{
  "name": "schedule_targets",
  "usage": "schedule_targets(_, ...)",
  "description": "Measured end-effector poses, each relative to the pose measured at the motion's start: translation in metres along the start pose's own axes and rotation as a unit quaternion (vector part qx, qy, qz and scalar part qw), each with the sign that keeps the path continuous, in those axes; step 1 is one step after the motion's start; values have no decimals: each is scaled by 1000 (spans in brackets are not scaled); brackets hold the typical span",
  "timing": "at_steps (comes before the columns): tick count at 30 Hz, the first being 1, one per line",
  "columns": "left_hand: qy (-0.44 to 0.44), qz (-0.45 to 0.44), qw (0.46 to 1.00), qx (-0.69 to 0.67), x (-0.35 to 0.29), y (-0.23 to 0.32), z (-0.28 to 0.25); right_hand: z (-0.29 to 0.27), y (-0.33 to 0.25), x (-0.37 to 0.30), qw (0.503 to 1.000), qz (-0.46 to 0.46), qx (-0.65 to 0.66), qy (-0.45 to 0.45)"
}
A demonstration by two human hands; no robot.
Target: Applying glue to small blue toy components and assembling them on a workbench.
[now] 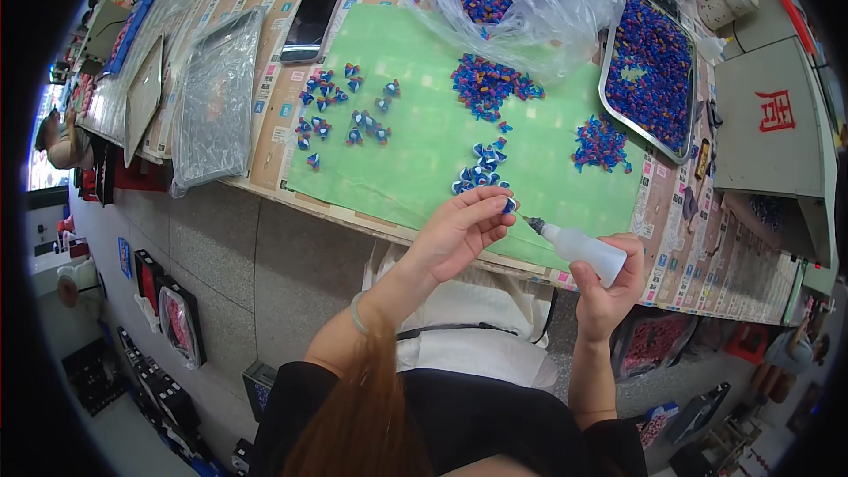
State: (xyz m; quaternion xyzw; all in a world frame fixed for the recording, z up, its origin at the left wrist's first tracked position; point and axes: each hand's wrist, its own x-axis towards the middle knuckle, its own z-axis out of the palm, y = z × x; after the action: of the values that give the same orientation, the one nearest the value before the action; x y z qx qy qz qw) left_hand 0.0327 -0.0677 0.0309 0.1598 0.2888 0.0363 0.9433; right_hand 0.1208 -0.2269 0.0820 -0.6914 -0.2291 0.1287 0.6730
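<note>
Between the fingertips of my left hand [453, 234] a small blue-and-white plastic piece [510, 205] is pinched. My right hand [608, 296] is wrapped around a white squeeze bottle [579, 247], tilted so its thin needle tip points at that piece. Whether the tip touches it I cannot tell. Just beyond my left fingers lies a cluster of blue-and-white pieces [484, 166] on a green mat [397, 62]. Farther off is a heap of loose blue, red and orange pieces [486, 87]. Several assembled pieces [367, 126] sit in small groups at the left of the mat.
A clear plastic bag [565, 0] of pieces lies at the back. To the right stand a metal tray [649, 71] full of pieces, a smaller pile [601, 144] and a grey machine [768, 115]. A phone [313, 21] and a plastic-wrapped tray [218, 97] rest at the left.
</note>
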Motion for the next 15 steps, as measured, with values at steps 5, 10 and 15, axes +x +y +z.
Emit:
schedule_targets(5, -4, -4, 1000, 0, 0, 0, -1, 1, 1, 1, 999, 4, -33, -12)
schedule_targets(10, -7, -3, 1000, 1, -1, 0, 0, 0, 1, 1, 1000, -3, -15, -1)
schedule_targets(15, -9, -7, 1000, 4, 0, -2, 1, -2, 2, 3, 1000, 0, -24, -8)
